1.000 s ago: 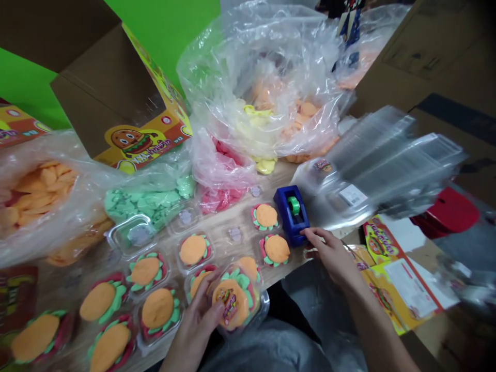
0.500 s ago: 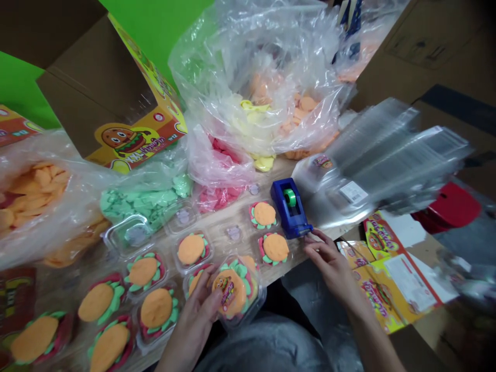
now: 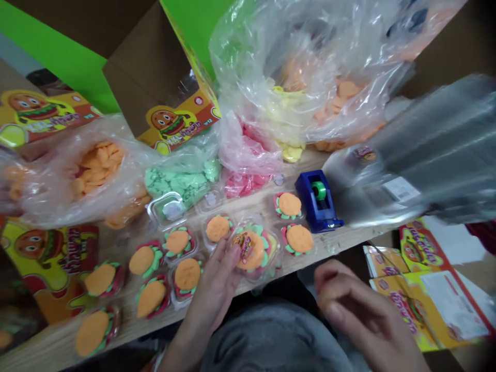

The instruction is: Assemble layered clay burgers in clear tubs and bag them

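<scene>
One lidded clear tub [image 3: 253, 253] of burger-shaped gummy candy sits near the front edge of the wooden table [image 3: 50, 341], and the left hand [image 3: 215, 279] has its fingers pressed on it. The right hand [image 3: 349, 305] is apart, curled, holding nothing, below the blue tape dispenser [image 3: 318, 204].

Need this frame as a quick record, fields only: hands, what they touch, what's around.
left hand: fingers against a lidded clear tub of burger-shaped gummy candy
right hand: curled, off the table, nothing visible in it
nearest right hand: blue tape dispenser
surface: wooden table
also there: stack of clear plastic tubs; plastic bags of orange, green and pink candy pieces
</scene>
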`<state>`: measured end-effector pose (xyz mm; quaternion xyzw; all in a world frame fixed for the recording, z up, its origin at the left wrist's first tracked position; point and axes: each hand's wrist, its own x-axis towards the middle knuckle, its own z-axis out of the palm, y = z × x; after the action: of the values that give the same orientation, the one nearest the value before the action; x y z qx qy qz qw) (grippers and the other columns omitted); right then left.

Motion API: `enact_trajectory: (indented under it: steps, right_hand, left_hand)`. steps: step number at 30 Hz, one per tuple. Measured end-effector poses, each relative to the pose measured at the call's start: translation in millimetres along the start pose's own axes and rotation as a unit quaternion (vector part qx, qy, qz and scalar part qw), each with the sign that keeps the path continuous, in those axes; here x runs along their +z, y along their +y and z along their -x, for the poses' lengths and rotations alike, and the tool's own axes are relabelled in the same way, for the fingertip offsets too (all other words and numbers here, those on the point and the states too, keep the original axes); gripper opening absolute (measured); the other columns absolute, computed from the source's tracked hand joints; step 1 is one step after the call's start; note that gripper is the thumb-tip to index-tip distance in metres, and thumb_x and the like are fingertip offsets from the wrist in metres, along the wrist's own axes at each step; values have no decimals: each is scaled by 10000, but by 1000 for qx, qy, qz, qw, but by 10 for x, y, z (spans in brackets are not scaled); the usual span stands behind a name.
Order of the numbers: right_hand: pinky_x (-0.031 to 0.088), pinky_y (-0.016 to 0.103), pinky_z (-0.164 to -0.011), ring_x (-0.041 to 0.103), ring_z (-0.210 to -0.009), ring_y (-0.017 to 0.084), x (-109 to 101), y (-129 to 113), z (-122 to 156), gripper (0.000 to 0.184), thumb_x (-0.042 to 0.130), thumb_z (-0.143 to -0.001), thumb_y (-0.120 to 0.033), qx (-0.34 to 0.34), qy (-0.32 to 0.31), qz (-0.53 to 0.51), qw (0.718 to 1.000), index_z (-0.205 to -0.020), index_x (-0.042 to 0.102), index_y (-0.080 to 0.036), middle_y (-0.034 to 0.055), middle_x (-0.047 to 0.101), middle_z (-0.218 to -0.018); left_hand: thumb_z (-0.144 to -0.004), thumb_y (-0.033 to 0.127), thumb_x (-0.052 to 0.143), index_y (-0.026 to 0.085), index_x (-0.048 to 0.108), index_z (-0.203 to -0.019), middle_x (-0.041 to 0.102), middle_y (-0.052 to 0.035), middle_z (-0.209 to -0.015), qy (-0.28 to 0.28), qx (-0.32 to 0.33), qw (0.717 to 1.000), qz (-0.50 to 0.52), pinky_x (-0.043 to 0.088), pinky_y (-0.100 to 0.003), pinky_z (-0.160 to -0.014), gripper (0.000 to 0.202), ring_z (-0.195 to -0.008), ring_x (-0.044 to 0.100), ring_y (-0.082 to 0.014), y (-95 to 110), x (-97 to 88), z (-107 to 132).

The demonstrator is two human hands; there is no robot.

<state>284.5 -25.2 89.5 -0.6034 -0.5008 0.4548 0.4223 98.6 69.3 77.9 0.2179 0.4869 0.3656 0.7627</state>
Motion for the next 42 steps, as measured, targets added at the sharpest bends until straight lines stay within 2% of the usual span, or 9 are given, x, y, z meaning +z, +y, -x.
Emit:
enact_trajectory:
  steps: [4,15,21,27,30,32,35,38,42]
  right_hand:
    - [421,222,-644,528,-708,118,319,-200,-192,157,536,-806,-237,-63,14,-17,998,-655,516,-198,-3,529,-715]
    - [343,264,-625,438,-632,120,563,-160,-365,249,501,-816,-259,1,69,64,996,-606,387,-188,-23,449,-625]
    - [397,239,-622,486,-667,123,508,-227,-398,215,526,-813,-367,46,-80,-81,992,-691,529,-190,-13,520,-671]
    - [406,283,-706,527,-726,141,474,-225,-404,216,494,-846,-342,-5,-106,58,993,-703,580,-205,-4,561,-712]
    - [424,287,-669,527,-718,153,483,-137,-396,242,566,-796,-385,-12,-90,105,990,-651,517,-198,-7,528,-679]
    - [443,304,-660,526,-780,180,507,-66,-382,216,616,-755,-379,-59,2,153,986,-753,491,-202,22,526,-783]
    - [439,381,-798,472,-1012,231,569,-5,-368,280,635,-737,-264,-223,109,242,938,-982,502,-242,90,439,-1105]
    - [396,418,-897,454,-1077,225,643,-24,-374,196,612,-737,-174,-334,62,281,897,-867,589,-320,26,461,-1147]
    - [389,420,-945,576,-915,188,706,-43,-388,235,636,-736,-244,-343,37,223,912,-936,565,-345,-13,622,-944]
  left_hand:
    - [-763,353,603,183,486,-1143,584,-75,-1137,-2,37,999,0,455,-361,-881,432,-1070,529,-238,64,49,81]
    - [-683,339,680,233,463,-1145,601,-34,-1076,55,112,991,-45,459,-294,-828,522,-974,570,-201,118,6,167]
    - [-747,423,599,192,571,-1033,642,-50,-986,-32,-25,998,39,477,-348,-822,369,-942,590,-219,129,-59,127]
    - [-789,387,566,213,575,-1081,651,-45,-944,-69,-63,994,51,491,-328,-757,339,-841,612,-193,92,-181,132]
    - [-784,336,585,233,542,-1141,633,-50,-1000,-102,-72,991,41,497,-300,-705,374,-799,614,-178,119,-228,145]
    - [-786,307,586,232,543,-1133,619,-57,-1036,-110,-77,991,26,503,-289,-651,358,-760,614,-170,132,-262,143]
    - [-819,301,536,225,541,-1116,617,-65,-1027,-116,-105,988,20,509,-299,-581,306,-690,613,-161,123,-319,137]
    - [-844,302,492,209,560,-1069,635,-54,-951,-122,-128,984,30,510,-288,-553,253,-665,614,-157,94,-383,159]
    - [-854,272,472,196,592,-1003,644,-47,-942,-142,-127,981,43,517,-260,-575,206,-721,633,-160,56,-473,231]
